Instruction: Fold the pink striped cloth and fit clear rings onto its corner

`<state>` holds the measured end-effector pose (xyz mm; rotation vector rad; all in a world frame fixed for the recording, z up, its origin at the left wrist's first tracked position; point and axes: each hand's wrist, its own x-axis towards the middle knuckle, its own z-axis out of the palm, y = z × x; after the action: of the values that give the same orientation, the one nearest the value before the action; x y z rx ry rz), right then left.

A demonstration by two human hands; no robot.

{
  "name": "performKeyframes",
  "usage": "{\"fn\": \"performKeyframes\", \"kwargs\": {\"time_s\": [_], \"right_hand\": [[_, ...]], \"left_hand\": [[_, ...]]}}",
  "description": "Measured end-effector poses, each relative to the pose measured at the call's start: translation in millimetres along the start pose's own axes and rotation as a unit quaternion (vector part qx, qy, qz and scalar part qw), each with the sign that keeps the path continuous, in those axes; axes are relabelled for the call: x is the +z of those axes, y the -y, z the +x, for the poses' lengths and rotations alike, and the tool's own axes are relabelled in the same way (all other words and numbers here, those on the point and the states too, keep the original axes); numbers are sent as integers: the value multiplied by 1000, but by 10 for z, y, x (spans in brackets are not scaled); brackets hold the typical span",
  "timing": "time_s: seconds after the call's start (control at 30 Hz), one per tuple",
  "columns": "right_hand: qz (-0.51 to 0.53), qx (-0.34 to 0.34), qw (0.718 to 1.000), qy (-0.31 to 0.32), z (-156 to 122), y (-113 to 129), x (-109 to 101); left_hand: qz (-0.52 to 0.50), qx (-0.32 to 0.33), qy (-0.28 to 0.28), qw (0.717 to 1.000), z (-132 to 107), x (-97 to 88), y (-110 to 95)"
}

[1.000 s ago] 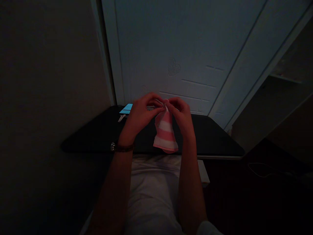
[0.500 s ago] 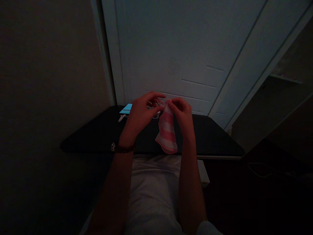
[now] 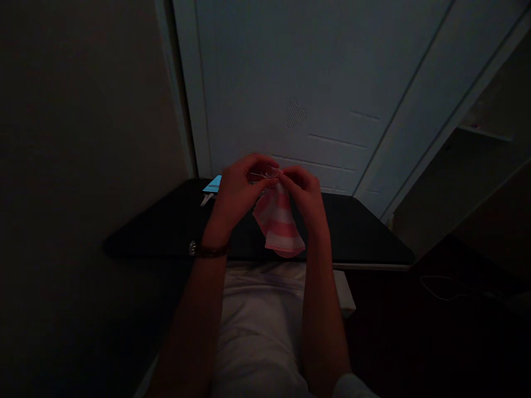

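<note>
A small pink-and-white striped cloth (image 3: 277,224) hangs between my hands above a black table (image 3: 357,237). My left hand (image 3: 238,193) pinches its top edge from the left, fingers curled. My right hand (image 3: 305,193) pinches the same top edge from the right. The fingertips of both hands meet at the cloth's upper end, and the striped body dangles below them. A dark bracelet sits on my left wrist. The room is very dim.
A light blue flat object (image 3: 213,184) lies at the table's far left, partly behind my left hand. A pale door (image 3: 298,83) stands behind the table. A shelf unit (image 3: 477,166) is at the right and a dark wall at the left.
The hanging cloth has swung and spread slightly to the left. Both hands stayed nearly in place, pinching its top.
</note>
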<state>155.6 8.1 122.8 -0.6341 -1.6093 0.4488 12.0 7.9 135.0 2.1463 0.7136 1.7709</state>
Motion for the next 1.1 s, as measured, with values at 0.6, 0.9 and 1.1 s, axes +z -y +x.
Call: {"fn": "performKeyframes", "kwargs": {"time_s": [0.6,0.9,1.1], "right_hand": [[-28,-3,999,41,4,27,-15],[-16,-20,998,49,-3,37,-18],[-9,-10,998,59,-24,75,-10]], "left_hand": [[9,-3,-99,995,42,-22,52],[-5,14,-115,993,49,-17,67],[-68,-5,-121,990,66,-39,111]]}}
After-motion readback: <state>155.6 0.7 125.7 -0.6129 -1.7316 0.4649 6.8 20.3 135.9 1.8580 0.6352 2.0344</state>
